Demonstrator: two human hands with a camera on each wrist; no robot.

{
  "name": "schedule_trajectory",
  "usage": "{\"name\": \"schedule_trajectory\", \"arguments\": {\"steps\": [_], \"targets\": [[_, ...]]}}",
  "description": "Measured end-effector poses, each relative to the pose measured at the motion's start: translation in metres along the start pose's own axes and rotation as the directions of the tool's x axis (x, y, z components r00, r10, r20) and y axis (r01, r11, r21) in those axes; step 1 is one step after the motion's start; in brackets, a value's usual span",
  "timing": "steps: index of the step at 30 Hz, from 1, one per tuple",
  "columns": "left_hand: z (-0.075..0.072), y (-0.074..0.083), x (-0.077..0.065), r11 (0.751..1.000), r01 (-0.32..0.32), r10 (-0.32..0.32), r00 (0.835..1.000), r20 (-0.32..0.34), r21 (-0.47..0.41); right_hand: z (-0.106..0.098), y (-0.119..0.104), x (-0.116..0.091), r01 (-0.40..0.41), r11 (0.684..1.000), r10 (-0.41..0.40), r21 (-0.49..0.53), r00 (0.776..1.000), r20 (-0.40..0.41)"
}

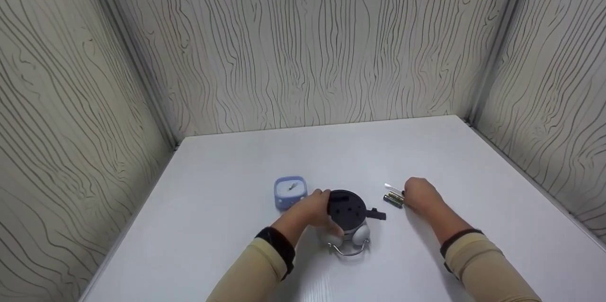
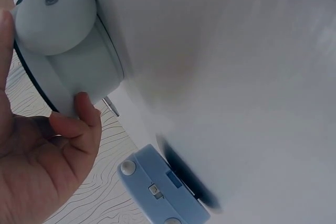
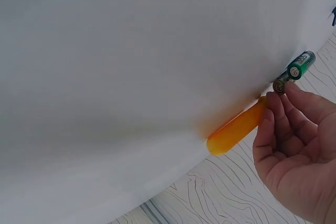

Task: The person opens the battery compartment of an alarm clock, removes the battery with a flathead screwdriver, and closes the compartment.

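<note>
My left hand (image 1: 315, 209) grips the side of a twin-bell alarm clock (image 1: 348, 210). The clock's dark back faces up, and its white bells and wire handle point toward me. A small black piece (image 1: 377, 215) sits at the clock's right edge; whether it is attached I cannot tell. To the right, my right hand (image 1: 423, 196) pinches the end of a gold-ended battery (image 3: 279, 86) with thumb and fingertip. A green battery (image 3: 302, 65) lies beside it. Under the other fingers is a screwdriver (image 3: 239, 127) with an orange handle; its metal blade shows beyond the hand in the head view.
A small blue square clock (image 1: 290, 188) stands just left of my left hand, hands side up. The white table (image 1: 213, 226) meets wood-grain panels (image 1: 303, 46) at the back and both sides.
</note>
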State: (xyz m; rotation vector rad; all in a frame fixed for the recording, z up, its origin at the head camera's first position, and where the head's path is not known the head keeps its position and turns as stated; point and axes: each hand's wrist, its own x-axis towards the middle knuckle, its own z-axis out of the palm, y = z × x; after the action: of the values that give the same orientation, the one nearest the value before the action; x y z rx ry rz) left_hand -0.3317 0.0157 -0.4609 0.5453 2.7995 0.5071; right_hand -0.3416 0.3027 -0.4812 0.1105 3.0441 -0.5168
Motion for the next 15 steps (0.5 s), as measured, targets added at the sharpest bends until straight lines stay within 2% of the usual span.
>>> {"name": "schedule_trajectory", "arguments": {"steps": [10, 15], "targets": [[-0.0005, 0.0017, -0.0029, 0.999, -0.020, 0.020, 1.000, -0.013, -0.027, -0.0005, 0.0017, 0.0020, 0.029, 1.000, -0.029, -0.007, 1.000, 0.002], [-0.0010, 0.0015, -0.0032, 0.999, -0.023, 0.023, 1.000, -0.016, -0.029, -0.0075, -0.0025, 0.0031, 0.028, 1.000, -0.028, -0.002, 1.000, 0.003]]}}
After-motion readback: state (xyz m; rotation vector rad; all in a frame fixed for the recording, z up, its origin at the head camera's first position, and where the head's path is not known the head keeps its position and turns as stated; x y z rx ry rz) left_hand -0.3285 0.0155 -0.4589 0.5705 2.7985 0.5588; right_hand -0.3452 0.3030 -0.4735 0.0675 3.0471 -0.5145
